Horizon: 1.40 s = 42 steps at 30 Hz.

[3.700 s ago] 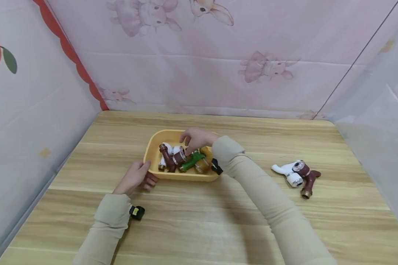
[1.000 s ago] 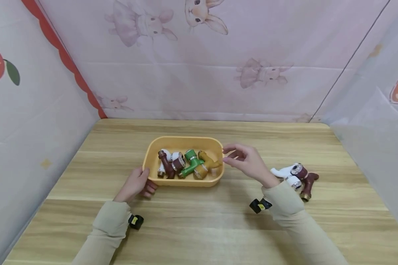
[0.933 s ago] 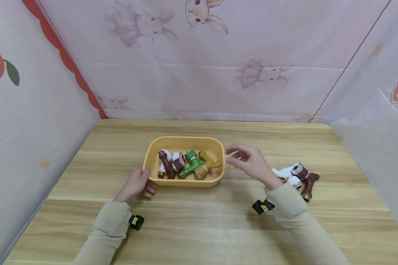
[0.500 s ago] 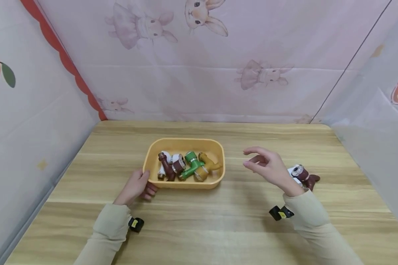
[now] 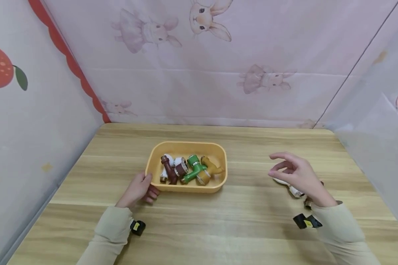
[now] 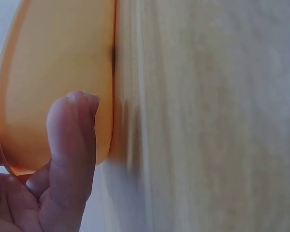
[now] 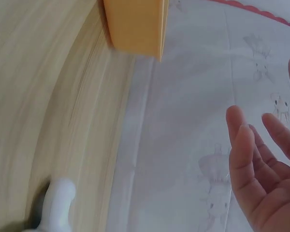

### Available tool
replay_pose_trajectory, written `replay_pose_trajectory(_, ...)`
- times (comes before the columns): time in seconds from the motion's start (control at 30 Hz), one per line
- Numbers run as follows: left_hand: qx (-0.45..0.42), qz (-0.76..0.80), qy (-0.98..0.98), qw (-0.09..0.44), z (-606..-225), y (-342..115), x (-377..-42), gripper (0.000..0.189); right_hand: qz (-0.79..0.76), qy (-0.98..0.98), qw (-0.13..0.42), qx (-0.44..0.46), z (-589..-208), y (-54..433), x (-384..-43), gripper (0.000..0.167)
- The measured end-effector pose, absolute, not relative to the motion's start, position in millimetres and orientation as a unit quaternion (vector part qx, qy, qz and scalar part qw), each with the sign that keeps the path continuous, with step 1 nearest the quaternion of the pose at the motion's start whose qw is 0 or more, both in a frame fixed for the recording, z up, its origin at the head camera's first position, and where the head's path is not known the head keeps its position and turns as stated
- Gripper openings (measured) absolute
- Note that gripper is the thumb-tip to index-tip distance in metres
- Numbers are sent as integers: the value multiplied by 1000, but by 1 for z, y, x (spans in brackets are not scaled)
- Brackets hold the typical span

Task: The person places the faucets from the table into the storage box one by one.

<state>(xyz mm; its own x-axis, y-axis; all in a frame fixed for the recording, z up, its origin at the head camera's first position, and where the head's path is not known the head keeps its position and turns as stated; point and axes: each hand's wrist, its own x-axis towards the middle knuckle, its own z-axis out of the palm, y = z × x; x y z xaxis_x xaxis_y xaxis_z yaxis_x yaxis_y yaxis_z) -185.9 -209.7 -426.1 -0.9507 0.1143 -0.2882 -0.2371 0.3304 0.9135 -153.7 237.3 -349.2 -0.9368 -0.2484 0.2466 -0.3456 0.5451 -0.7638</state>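
My left hand (image 5: pixel 137 189) grips the near left corner of a yellow plastic basket (image 5: pixel 189 189), thumb at the rim, fingers against the outer wall (image 6: pixel 53 58). In the basket lie a white tap (image 5: pixel 180 161), a maroon tap (image 5: pixel 170 173) partly over it, a green tap (image 5: pixel 195 171) and a mustard tap (image 5: pixel 209 171). My right hand (image 5: pixel 295 175) hovers with nothing in it, fingers loosely bent, thumb apart from them. Beneath it on the table a white tap (image 5: pixel 296 192) and a maroon tap (image 5: pixel 307 203) are largely hidden by the hand.
The wooden table (image 5: pixel 219 228) ends at a printed cloth wall (image 5: pixel 202 99) at the back, with more cloth walls on both sides. A small black camera (image 5: pixel 138 228) sits at the left wrist, another black camera (image 5: pixel 307 221) at the right.
My right hand was over the basket, then drew away rightward past its right end to above the two taps on the table. My left hand has stayed at the basket's corner.
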Motion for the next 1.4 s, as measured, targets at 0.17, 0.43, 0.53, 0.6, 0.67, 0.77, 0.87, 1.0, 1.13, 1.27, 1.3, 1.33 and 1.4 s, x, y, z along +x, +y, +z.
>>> replay_pose_trajectory(0.17,-42,581,799,151,-427,-210,-185,38,426,-887,79,158,-350,250,-150,47)
replay_pose_trajectory(0.43,-34,583,797,151,-427,-210,-186,38,414,-902,66,105,-351,271,-138,52)
replay_pose_trajectory(0.53,-34,583,798,152,-427,-209,-187,37,404,-909,63,84,-352,278,-135,52)
replay_pose_trajectory(0.6,-36,582,798,151,-427,-208,-188,37,391,-915,69,75,-351,283,-135,53)
replay_pose_trajectory(0.67,-38,581,799,151,-428,-208,-189,37,370,-923,79,70,-350,288,-134,55)
replay_pose_trajectory(0.77,-39,581,798,152,-428,-208,-188,37,340,-934,89,65,-348,296,-134,56)
replay_pose_trajectory(0.87,-39,581,799,151,-428,-209,-187,36,318,-942,92,62,-349,304,-133,57)
replay_pose_trajectory(1.0,-37,579,800,152,-427,-210,-186,37,318,-943,84,48,-353,317,-131,59)
replay_pose_trajectory(1.13,-34,580,799,154,-426,-210,-186,38,320,-943,89,38,-357,327,-131,59)
replay_pose_trajectory(1.27,-35,581,798,155,-426,-211,-186,37,316,-944,91,29,-359,334,-132,58)
replay_pose_trajectory(1.3,-35,580,798,156,-425,-211,-186,37,313,-945,88,26,-360,335,-132,58)
replay_pose_trajectory(1.33,-36,580,799,157,-425,-211,-187,37,310,-947,85,23,-360,337,-132,59)
replay_pose_trajectory(1.4,-37,578,800,158,-425,-211,-187,38,299,-951,79,14,-362,339,-131,61)
